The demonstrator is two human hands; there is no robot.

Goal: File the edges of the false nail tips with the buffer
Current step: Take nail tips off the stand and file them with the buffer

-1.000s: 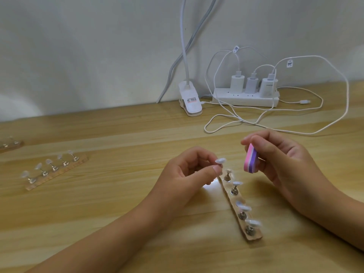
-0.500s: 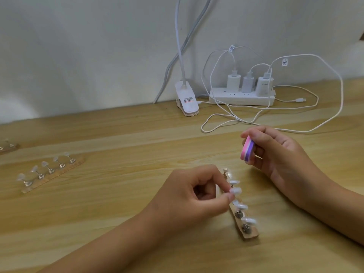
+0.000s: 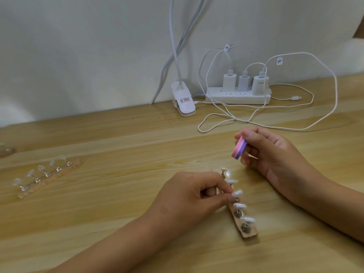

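Nail tip (image 3: 237, 193) on wooden strip (image 3: 250, 234) pinched by left fingers (image 3: 224, 198), buffer (image 3: 239, 147) gripped by right fingers (image 3: 255, 137), raised apart

Views: one, a wide-angle camera worn on my head. Facing: forward and down across the wooden table (image 3: 118, 223) toward the white wall (image 3: 88, 46), which fills the upper part of the frame. The table's back edge runs aslant, higher at the right. Near range: my left hand (image 3: 193, 198), pinching a nail tip (image 3: 237, 193), low centre. My right hand (image 3: 275, 154), holding the buffer (image 3: 239, 147), sits right of centre. Both forearms enter from the bottom and right borders. Middle range: a strip of nail stands (image 3: 45, 174) at the far left. Far range: power strip (image 3: 236, 96) and lamp clip (image 3: 183, 99) against the wall, upper centre.
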